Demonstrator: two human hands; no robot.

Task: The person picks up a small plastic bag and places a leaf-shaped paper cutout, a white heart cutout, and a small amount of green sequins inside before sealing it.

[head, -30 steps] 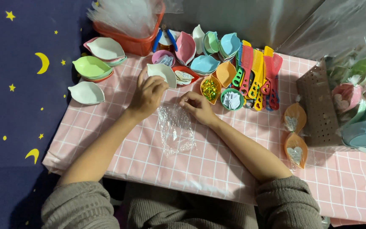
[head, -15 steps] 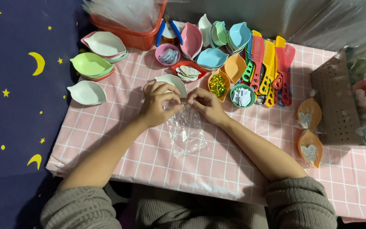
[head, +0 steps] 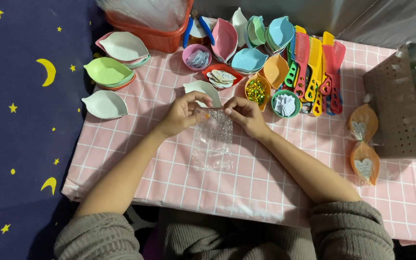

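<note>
A small clear plastic bag [head: 213, 142] hangs flat over the pink checked tablecloth [head: 275, 183], held at its top edge by both hands. My left hand [head: 181, 114] pinches the bag's upper left corner. My right hand [head: 244, 114] pinches the upper right corner. A white leaf-shaped dish [head: 201, 90] lies just beyond my left fingers. An orange dish of shiny green and gold bits [head: 256, 90] sits beyond my right hand.
Leaf-shaped dishes [head: 108, 72] are stacked at the left. A red basket [head: 156, 36] of clear bags stands at the back. Coloured combs [head: 314, 67], a green bowl of paper pieces [head: 285, 104], packed orange dishes [head: 364, 149] and a perforated brown board [head: 396, 110] are at the right.
Both hands have lifted the clear bag by its top edge and pulled it straight, so it now hangs flat where it lay crumpled on the cloth.
</note>
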